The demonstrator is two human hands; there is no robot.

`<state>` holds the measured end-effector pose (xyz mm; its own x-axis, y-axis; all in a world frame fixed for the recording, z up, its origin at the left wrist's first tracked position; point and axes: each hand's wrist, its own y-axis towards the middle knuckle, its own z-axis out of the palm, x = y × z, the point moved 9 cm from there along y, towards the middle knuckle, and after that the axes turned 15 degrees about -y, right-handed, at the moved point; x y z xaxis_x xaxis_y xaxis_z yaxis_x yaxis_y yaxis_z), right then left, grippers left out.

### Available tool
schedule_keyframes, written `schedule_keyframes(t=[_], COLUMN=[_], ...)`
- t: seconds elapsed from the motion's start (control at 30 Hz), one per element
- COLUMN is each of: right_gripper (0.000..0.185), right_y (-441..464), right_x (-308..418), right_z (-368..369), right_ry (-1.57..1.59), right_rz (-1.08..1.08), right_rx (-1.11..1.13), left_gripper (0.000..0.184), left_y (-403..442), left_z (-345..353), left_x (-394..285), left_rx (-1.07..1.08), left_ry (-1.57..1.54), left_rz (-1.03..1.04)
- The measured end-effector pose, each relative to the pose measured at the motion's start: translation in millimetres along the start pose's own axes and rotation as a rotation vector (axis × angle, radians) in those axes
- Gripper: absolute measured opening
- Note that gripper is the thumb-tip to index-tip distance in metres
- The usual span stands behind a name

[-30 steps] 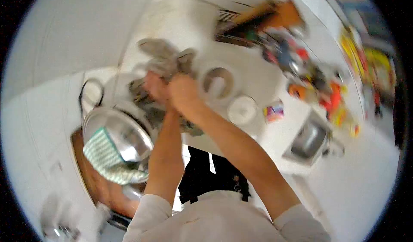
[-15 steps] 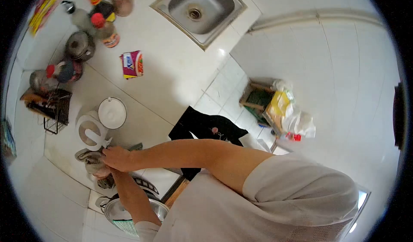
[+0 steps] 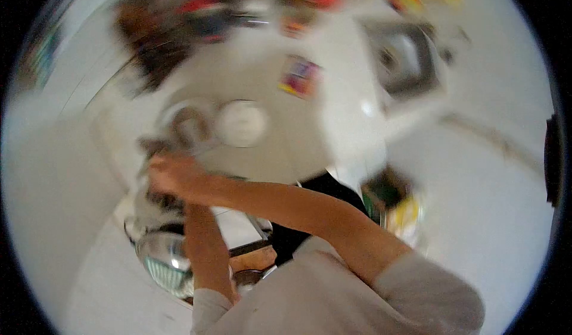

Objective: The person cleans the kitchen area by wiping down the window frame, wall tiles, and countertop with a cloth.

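Observation:
Both of my hands meet at the left of the counter, smeared by motion. My right hand [image 3: 182, 175] reaches across from the right and is closed on a grey-brown cloth [image 3: 154, 147]. Behind it, my left hand [image 3: 159, 183] is partly hidden and grips the same bunched cloth. Just beyond the cloth stands a pale container with a white handle [image 3: 189, 126]. Touching or very close to that is a round white lid or bowl [image 3: 242, 123].
A metal pot [image 3: 161, 254] stands near my left forearm. Farther back are a colourful packet [image 3: 301, 76], blurred bottles and jars, a dark wire rack [image 3: 158, 55] and a steel sink [image 3: 408, 61]. A wooden crate [image 3: 387, 195] with bags is on the floor at right.
The whole view has swung, so the counter things appear farther right and the picture is blurred. My hands still hold the cloth together beside the container.

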<state>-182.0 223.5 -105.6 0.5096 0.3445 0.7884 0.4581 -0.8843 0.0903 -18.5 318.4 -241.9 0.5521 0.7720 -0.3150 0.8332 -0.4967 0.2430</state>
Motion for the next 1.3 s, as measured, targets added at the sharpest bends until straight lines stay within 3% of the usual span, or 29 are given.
schedule_keyframes(t=[0.03,0.07,0.1,0.13,0.17,0.23,0.33,0.43,0.53,0.63,0.73,0.83,0.93,1.03,1.3], right_gripper=[0.016,0.017,0.020,0.021,0.021,0.025,0.018,0.020,0.031,0.027,0.042,0.053,0.051,0.049,0.050], right_y=[11,25,35,45,59,74,109,108,105,137,165,167,158,143,181], right_x=[13,25,34,21,27,-20,-25,-35,-43,-9,30,34,28,15,27], right_z=[-10,-10,-24,-7,-18,12,44,98,144,131,117,136,157,189,259], right_ry=[-0.014,0.010,-0.095,-0.063,-0.265,-0.620,-0.723,-0.913,-0.971,-0.871,-0.703,-0.689,-0.737,-0.760,-0.599], right_rz=[-0.221,-0.309,-0.364,-0.288,-0.352,-0.261,-0.176,-0.138,-0.261,-0.303,-0.280,-0.610,-0.601,-0.751,-0.828], right_rx=[-0.181,-0.065,-0.089,0.045,0.163,0.308,0.331,0.765,0.906,0.616,0.488,0.212,0.339,0.473,0.317], left_gripper=[0.046,0.046,0.046,0.046,0.046,0.047,0.049,0.050,0.047,0.045,0.043,0.041,0.041,0.044,0.051], left_y=[-7,-16,-21,-27,-31,-31,-14,-18,-20,-17,-14,-21,-20,-19,-12], left_z=[0,1,4,6,9,4,-15,-9,-9,-16,-24,-31,-23,-21,-22], left_x=[2,5,7,0,0,-13,-18,-14,-10,-8,-5,-1,0,-3,-18], left_rx=[-0.032,-0.067,-0.097,-0.115,-0.134,-0.139,-0.126,-0.084,-0.069,-0.078,-0.165,-0.186,-0.179,-0.119,-0.099], left_ry=[0.001,-0.002,-0.008,-0.019,-0.030,-0.078,-0.153,-0.145,-0.151,-0.242,-0.362,-0.370,-0.324,-0.317,-0.457], left_rz=[-0.030,-0.063,-0.102,-0.135,-0.173,-0.205,-0.240,-0.266,-0.282,-0.328,-0.352,-0.388,-0.392,-0.379,-0.249])
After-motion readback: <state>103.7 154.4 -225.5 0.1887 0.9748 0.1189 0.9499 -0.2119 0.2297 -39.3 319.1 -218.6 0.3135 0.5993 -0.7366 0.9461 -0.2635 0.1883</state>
